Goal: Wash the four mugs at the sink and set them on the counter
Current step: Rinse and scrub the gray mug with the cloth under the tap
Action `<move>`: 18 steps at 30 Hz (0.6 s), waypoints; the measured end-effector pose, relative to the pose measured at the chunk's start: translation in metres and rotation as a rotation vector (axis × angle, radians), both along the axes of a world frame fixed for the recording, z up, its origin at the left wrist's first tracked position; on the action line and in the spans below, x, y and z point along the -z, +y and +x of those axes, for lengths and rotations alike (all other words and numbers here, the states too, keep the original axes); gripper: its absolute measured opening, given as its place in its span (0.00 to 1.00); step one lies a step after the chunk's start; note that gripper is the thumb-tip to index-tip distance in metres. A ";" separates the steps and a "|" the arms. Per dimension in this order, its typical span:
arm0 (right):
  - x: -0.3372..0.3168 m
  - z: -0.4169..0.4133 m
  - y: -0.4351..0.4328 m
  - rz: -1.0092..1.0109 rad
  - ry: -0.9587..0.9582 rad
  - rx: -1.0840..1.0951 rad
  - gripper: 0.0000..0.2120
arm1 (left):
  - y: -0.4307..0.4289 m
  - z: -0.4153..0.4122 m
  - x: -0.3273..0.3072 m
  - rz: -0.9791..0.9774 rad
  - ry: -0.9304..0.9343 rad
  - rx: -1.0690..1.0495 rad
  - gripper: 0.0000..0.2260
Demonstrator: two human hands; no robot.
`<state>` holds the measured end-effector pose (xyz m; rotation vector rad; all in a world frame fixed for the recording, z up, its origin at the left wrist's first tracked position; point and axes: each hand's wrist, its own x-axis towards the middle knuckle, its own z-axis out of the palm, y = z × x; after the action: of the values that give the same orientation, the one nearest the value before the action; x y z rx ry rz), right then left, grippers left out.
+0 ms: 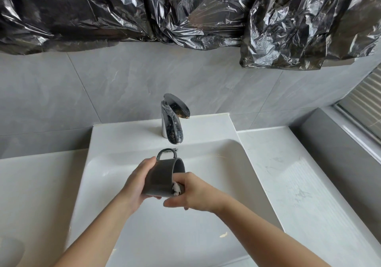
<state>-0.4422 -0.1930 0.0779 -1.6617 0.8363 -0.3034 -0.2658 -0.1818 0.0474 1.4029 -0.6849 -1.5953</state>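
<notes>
Holding the dark mug (159, 179) sideways over the sink (206, 235), the left hand (134, 184) wraps its grip round it so the right hand (195, 192), its grip pinching a white wad (176, 189), can rub inside.

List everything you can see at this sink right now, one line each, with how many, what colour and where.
sink: one, white, centre
tap: one, chrome, at the sink's back
counter: one, white marbled, both sides of the sink
mug: one, dark grey, held on its side over the sink, handle toward the tap
wad: one, white, in the mug's mouth; cloth or foam, cannot tell
wall tiles: several, grey, behind the tap
plastic sheeting: count unclear, black, hanging across the top
blind: one, pale, far right
left grip: one hand, holds the mug's body
right grip: one hand, fingers curled on the wad
</notes>
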 end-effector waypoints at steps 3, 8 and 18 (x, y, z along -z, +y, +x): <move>-0.002 0.005 0.003 0.205 -0.205 0.134 0.13 | 0.006 -0.003 0.008 -0.287 -0.108 -0.103 0.24; 0.002 -0.005 -0.001 -0.194 0.023 0.103 0.04 | 0.009 0.003 -0.002 -0.016 0.088 0.121 0.29; 0.006 0.003 0.011 0.322 -0.293 0.190 0.16 | 0.005 -0.006 0.000 -0.380 -0.136 -0.094 0.24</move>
<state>-0.4389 -0.1821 0.0717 -1.2067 0.7751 -0.5034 -0.2721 -0.1769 0.0469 1.2462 -0.9345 -1.2262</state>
